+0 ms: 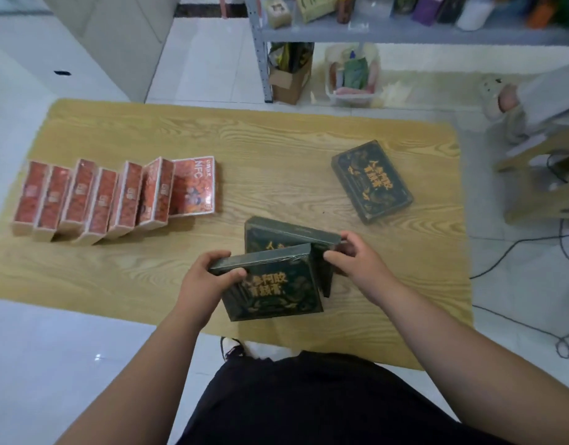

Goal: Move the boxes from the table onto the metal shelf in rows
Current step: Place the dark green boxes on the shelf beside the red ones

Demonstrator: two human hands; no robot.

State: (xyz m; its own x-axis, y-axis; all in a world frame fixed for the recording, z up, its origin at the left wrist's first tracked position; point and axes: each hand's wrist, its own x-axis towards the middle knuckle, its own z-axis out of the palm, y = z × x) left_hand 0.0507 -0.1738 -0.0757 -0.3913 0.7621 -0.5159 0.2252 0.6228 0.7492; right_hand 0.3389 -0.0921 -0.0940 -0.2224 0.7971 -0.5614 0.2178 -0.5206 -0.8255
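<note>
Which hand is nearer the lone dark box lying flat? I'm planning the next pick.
Right. The right hand sits just below-left of the lone dark box; the left hand is farther left.

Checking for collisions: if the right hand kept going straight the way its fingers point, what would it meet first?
The right hand points left; its fingers already touch the dark green boxes, so those come first.

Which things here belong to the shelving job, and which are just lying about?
Job:
- two dark green boxes in the hands
- third dark green box lying flat
- row of red boxes
- table
- metal shelf

Lying about:
- cardboard carton
- clear plastic bin
- floor cables
- wooden stool
</note>
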